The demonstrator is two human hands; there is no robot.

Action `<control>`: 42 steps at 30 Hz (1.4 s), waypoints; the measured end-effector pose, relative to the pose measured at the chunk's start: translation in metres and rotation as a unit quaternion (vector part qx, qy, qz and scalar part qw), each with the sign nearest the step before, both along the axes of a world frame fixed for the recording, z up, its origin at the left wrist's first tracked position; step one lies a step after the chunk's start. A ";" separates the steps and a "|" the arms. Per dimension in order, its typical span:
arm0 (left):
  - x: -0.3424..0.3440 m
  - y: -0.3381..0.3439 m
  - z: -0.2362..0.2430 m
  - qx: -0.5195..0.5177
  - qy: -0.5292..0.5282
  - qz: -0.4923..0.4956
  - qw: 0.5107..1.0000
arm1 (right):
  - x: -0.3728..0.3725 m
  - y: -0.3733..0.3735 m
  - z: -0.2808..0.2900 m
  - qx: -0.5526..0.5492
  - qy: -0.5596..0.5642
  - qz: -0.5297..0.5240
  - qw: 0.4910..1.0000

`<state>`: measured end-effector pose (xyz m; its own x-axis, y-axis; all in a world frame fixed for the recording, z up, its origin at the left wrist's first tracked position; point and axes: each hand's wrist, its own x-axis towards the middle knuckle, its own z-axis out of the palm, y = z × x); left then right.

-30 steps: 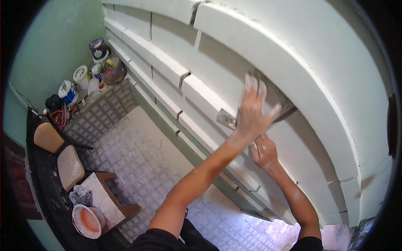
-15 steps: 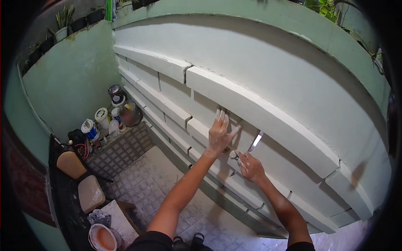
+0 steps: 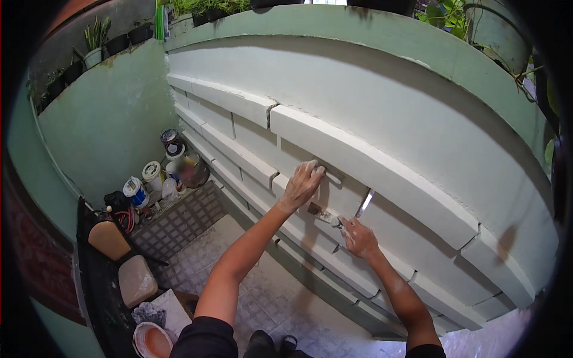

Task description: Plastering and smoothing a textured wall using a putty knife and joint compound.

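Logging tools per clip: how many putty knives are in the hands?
2: both in the right hand, one putty knife pointing up, another putty knife pointing left. Left hand holds none.

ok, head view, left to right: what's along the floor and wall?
Tan stool seat → blue-and-white paint can → round bucket in the corner → left hand flat on the white wall → putty knife → right hand.

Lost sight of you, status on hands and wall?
Left hand flat on white wall. Right hand holds putty knife at ledge. Nothing in the way.
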<state>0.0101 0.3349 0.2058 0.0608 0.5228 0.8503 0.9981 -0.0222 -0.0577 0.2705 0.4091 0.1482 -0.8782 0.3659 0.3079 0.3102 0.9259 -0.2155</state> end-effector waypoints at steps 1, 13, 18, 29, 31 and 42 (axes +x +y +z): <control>0.000 0.001 -0.001 0.003 -0.012 0.002 1.000 | -0.001 -0.001 0.001 0.002 0.000 -0.003 1.000; -0.011 -0.006 0.000 0.036 -0.334 -0.076 0.939 | -0.007 -0.003 0.009 0.013 0.007 -0.029 0.999; -0.066 -0.003 -0.006 0.125 -0.792 -0.159 0.577 | -0.012 -0.010 0.011 0.004 0.047 0.003 0.999; -0.100 0.006 0.060 0.187 -0.815 -0.273 0.476 | -0.009 -0.008 0.010 0.007 0.018 -0.037 0.999; -0.088 0.013 0.067 0.190 -0.810 -0.187 0.522 | -0.011 -0.008 0.013 0.007 0.026 -0.034 0.999; 0.024 0.047 0.051 0.245 -0.835 -0.224 0.438 | 0.003 0.002 0.001 -0.004 0.061 -0.016 0.998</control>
<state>0.0338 0.3822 0.2566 -0.8574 0.5062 -0.0930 -0.4417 -0.6309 0.6379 0.2732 0.4110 0.1490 -0.8220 0.3970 0.4084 0.3115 0.9136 -0.2613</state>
